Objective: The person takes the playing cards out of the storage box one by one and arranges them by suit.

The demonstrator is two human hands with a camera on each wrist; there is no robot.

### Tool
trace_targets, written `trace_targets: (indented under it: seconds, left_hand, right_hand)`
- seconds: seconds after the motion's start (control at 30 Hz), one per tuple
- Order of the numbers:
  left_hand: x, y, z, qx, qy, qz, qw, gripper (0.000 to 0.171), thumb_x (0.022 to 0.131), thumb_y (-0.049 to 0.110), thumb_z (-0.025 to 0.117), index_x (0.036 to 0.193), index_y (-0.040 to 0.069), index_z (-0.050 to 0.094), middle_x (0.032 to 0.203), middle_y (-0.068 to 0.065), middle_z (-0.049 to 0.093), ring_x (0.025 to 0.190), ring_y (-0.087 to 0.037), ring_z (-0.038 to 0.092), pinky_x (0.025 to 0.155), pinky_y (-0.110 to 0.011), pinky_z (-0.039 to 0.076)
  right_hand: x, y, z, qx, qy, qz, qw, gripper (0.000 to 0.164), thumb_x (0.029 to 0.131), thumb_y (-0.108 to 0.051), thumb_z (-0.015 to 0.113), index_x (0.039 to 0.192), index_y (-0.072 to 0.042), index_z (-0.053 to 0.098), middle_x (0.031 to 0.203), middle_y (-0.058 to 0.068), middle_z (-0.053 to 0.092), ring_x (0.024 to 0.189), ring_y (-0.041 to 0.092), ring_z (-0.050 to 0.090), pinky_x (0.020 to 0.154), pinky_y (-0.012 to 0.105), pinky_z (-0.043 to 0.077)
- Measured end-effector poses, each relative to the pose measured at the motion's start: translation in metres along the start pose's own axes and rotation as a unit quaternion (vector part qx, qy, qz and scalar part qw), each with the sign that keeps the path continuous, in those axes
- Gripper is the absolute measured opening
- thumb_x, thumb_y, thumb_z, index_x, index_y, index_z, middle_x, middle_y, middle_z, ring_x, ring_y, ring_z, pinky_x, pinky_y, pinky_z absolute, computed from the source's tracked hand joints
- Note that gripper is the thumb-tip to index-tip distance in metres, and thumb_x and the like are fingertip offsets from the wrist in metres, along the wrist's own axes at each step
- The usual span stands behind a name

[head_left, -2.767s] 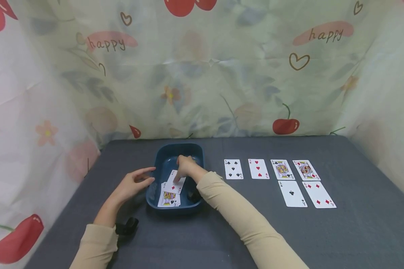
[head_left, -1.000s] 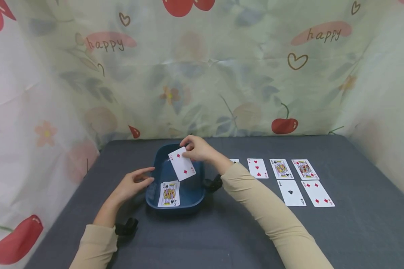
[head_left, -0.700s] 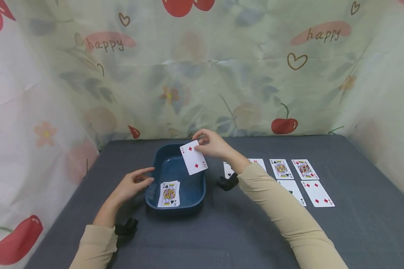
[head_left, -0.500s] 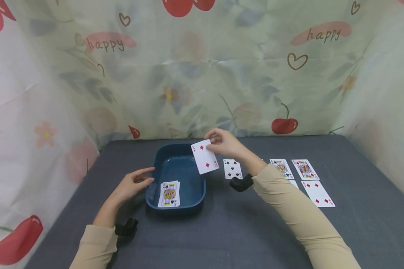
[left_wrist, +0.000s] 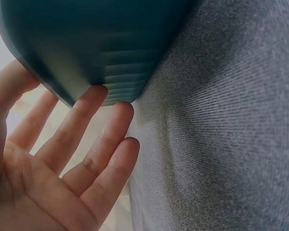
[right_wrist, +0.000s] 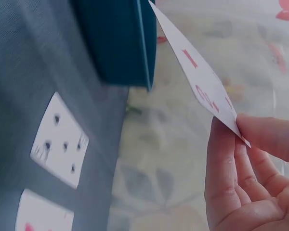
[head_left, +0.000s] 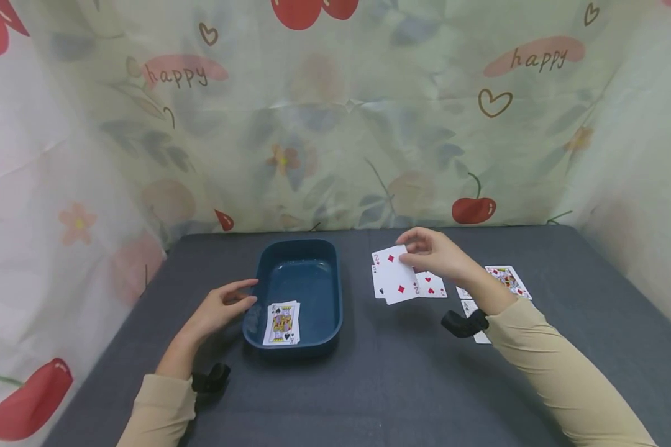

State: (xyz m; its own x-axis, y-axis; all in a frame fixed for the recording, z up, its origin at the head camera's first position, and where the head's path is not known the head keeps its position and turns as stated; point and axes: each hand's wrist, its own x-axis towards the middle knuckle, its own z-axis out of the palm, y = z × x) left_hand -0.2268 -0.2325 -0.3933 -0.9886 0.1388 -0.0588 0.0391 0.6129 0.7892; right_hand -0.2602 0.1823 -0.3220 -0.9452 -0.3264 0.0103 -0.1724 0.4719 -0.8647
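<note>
My right hand [head_left: 438, 256] holds a playing card, the two of diamonds [head_left: 394, 278], pinched between thumb and fingers. The card is tilted and overlaps the five of spades [head_left: 378, 289] in the head view; the right wrist view shows that five of spades [right_wrist: 60, 144] lying on the table, apart from the raised card. My left hand [head_left: 218, 310] is at the left side of a dark blue tray [head_left: 321, 323], fingers extended and a fingertip against its wall [left_wrist: 86, 57]. Inside the tray, a small pile of cards lies face up, the king of spades [head_left: 281, 324] on top.
Right of the five of spades lies a hearts card [head_left: 433, 287], partly covered. A red-suited face card [head_left: 507, 280] and an ace [head_left: 470, 307] are farther right, partly behind my right arm. Grey cloth [head_left: 369, 385] covers the table; a printed curtain [head_left: 335, 155] hangs behind.
My right hand has lifted the two of diamonds out of the tray and carried it rightward, over the row of cards. The left hand has stayed at the tray.
</note>
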Motion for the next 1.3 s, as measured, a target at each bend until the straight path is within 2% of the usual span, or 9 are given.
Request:
trace_targets:
  seconds: [0.1, 0.37, 0.67, 0.97, 1.1, 1.2, 1.3]
  left_hand:
    - [0.000, 0.000, 0.000, 0.001, 0.000, -0.002, 1.0000, 0.051, 0.092, 0.031, 0.057, 0.139, 0.015, 0.045, 0.127, -0.022, 0.057, 0.117, -0.033, 0.055, 0.095, -0.048, 0.045]
    - [0.000, 0.001, 0.002, 0.006, -0.003, -0.003, 1.0000, 0.049, 0.093, 0.028, 0.056, 0.139, 0.014, 0.045, 0.128, -0.022, 0.056, 0.118, -0.034, 0.054, 0.096, -0.050, 0.045]
    - [0.002, 0.000, 0.002, -0.001, -0.004, -0.002, 1.0000, 0.049, 0.093, 0.028, 0.056, 0.139, 0.015, 0.045, 0.129, -0.022, 0.056, 0.118, -0.034, 0.054, 0.096, -0.049, 0.044]
    - [0.003, 0.000, 0.001, 0.003, 0.000, 0.001, 1.0000, 0.049, 0.093, 0.029, 0.056, 0.139, 0.015, 0.045, 0.127, -0.021, 0.058, 0.117, -0.033, 0.054, 0.096, -0.048, 0.045]
    - [0.004, 0.000, 0.001, 0.003, -0.001, -0.003, 1.0000, 0.050, 0.093, 0.031, 0.057, 0.139, 0.016, 0.045, 0.128, -0.021, 0.057, 0.118, -0.034, 0.054, 0.096, -0.049, 0.044]
    - [0.004, 0.001, 0.001, 0.002, -0.001, -0.003, 1.0000, 0.050, 0.092, 0.032, 0.057, 0.139, 0.016, 0.045, 0.129, -0.021, 0.056, 0.119, -0.034, 0.054, 0.097, -0.049, 0.044]
    - [0.004, 0.002, 0.001, 0.003, -0.001, -0.003, 1.0000, 0.050, 0.092, 0.032, 0.057, 0.139, 0.016, 0.045, 0.129, -0.021, 0.056, 0.119, -0.034, 0.053, 0.097, -0.050, 0.044]
  right_hand:
    - [-0.012, 0.011, -0.013, -0.001, 0.001, 0.009, 1.000, 0.038, 0.087, -0.012, 0.063, 0.121, -0.001, 0.052, 0.098, 0.010, 0.063, 0.079, 0.007, 0.059, 0.075, 0.026, 0.052]
    - [-0.042, 0.044, -0.050, -0.044, -0.003, 0.055, 0.997, 0.042, 0.088, -0.020, 0.063, 0.124, -0.004, 0.048, 0.097, 0.005, 0.060, 0.077, 0.006, 0.057, 0.071, 0.027, 0.051]
    - [-0.073, 0.082, -0.085, -0.091, -0.002, 0.099, 0.991, 0.051, 0.089, -0.029, 0.062, 0.129, -0.003, 0.044, 0.104, 0.009, 0.060, 0.084, 0.004, 0.055, 0.075, 0.026, 0.051]
    - [-0.098, 0.116, -0.115, -0.075, -0.043, 0.133, 0.987, 0.052, 0.091, -0.027, 0.060, 0.130, 0.001, 0.039, 0.101, 0.002, 0.062, 0.084, 0.001, 0.056, 0.075, 0.026, 0.050]
    - [-0.108, 0.131, -0.125, -0.061, -0.060, 0.136, 0.987, 0.044, 0.091, -0.024, 0.059, 0.124, -0.001, 0.042, 0.093, -0.005, 0.062, 0.081, 0.002, 0.057, 0.073, 0.024, 0.050]
    - [-0.117, 0.140, -0.133, -0.048, -0.080, 0.126, 0.988, 0.029, 0.093, -0.020, 0.056, 0.117, -0.009, 0.047, 0.090, -0.008, 0.063, 0.080, 0.003, 0.059, 0.072, 0.023, 0.050]
    - [-0.126, 0.149, -0.140, -0.031, -0.102, 0.099, 0.989, 0.017, 0.094, -0.015, 0.053, 0.111, -0.016, 0.049, 0.088, -0.010, 0.065, 0.079, 0.003, 0.060, 0.071, 0.022, 0.050]
